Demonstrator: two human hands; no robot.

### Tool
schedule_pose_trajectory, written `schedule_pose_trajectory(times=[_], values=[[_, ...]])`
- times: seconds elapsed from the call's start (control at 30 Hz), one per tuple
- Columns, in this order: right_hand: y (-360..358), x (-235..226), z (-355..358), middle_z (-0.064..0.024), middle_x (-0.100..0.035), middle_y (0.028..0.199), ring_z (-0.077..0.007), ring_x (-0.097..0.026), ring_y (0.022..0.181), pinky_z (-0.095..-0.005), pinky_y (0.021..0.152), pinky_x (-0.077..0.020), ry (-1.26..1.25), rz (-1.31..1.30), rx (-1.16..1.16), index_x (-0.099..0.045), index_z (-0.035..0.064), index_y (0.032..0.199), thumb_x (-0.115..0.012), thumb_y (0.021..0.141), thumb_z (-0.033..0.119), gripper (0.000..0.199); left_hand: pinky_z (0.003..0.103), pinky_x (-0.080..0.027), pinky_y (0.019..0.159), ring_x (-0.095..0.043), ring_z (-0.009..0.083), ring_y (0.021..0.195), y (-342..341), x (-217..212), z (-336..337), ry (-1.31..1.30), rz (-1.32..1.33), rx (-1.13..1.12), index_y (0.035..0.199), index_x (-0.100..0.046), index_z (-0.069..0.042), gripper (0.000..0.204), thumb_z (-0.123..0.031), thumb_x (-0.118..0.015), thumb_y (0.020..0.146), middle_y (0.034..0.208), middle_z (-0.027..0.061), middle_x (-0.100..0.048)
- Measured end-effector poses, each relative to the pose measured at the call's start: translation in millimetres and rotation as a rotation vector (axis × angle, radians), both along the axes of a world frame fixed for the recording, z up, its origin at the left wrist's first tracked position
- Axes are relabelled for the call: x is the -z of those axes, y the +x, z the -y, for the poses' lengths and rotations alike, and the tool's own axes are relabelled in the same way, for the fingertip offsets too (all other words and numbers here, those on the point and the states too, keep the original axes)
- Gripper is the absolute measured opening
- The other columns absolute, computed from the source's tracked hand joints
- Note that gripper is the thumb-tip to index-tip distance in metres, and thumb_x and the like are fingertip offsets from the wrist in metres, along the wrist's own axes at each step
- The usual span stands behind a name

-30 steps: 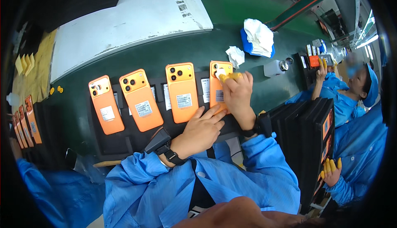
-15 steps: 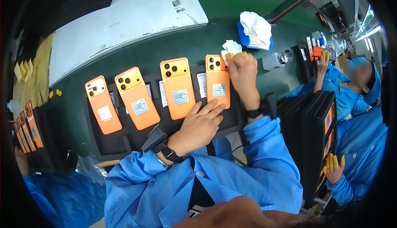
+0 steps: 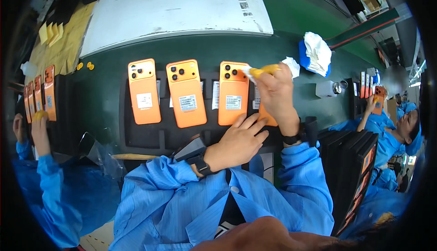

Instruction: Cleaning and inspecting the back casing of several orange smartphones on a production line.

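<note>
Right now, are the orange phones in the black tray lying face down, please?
Face down: the three fully visible orange phones in the black tray show camera lenses and back labels.

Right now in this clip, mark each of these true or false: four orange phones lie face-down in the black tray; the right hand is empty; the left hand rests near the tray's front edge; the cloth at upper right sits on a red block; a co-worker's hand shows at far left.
1. Four orange phones in the black tray: true; the fourth phone is mostly hidden by the right hand.
2. Right hand empty: false; it holds a white wipe.
3. Left hand near the tray's front edge: true.
4. Cloth on a red block: false; the block is blue.
5. Co-worker's hand at far left: true.
</note>
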State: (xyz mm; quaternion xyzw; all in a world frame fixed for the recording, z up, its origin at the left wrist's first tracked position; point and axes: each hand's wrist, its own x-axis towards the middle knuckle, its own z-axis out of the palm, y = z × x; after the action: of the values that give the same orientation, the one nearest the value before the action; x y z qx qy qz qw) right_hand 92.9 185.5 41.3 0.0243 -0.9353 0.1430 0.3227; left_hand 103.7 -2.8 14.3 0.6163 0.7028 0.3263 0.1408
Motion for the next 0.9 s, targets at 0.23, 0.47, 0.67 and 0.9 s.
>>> schedule_pose_trajectory(times=[0.23,0.47,0.67,0.9], values=[[-24,22,30,-0.0081,-0.061,0.079,-0.0288,-0.060,0.085,-0.0537,0.098,-0.0427,0.187,0.088,0.144,-0.071,0.0080,0.084,-0.069,0.080,0.009,0.004,0.056,-0.032,0.115,-0.035,0.0312,0.147,-10,11,54,-0.058,-0.141,-0.217,0.134,-0.061,-0.006,0.048,-0.025,-0.067,0.090,0.152,0.0135,-0.047],[-12,19,66,-0.0127,-0.061,0.069,-0.0331,-0.060,0.071,-0.0457,0.077,-0.0456,0.005,0.050,0.137,-0.067,0.0042,0.076,-0.071,0.079,0.008,0.006,0.057,-0.034,0.112,-0.037,0.0293,0.145,-11,10,57,-0.030,-0.145,-0.229,0.132,-0.061,-0.003,0.046,-0.025,-0.063,0.092,0.149,0.0141,-0.049],[-39,23,59,-0.0108,-0.061,0.073,-0.0325,-0.058,0.078,-0.0452,0.079,-0.0432,-0.063,0.083,0.054,-0.072,0.0069,0.081,-0.071,0.080,0.010,0.004,0.056,-0.033,0.113,-0.036,0.0286,0.146,-13,10,56,-0.040,-0.129,-0.218,0.133,-0.062,-0.006,0.045,-0.025,-0.065,0.092,0.151,0.0116,-0.047],[-18,1,23,-0.0112,-0.062,0.073,-0.0324,-0.058,0.080,-0.0455,0.083,-0.0430,0.036,0.231,-0.080,-0.073,0.0070,0.080,-0.070,0.079,0.008,0.003,0.055,-0.034,0.112,-0.036,0.0282,0.146,-13,13,57,-0.044,-0.125,-0.237,0.132,-0.062,-0.006,0.045,-0.025,-0.066,0.092,0.151,0.0115,-0.048]])
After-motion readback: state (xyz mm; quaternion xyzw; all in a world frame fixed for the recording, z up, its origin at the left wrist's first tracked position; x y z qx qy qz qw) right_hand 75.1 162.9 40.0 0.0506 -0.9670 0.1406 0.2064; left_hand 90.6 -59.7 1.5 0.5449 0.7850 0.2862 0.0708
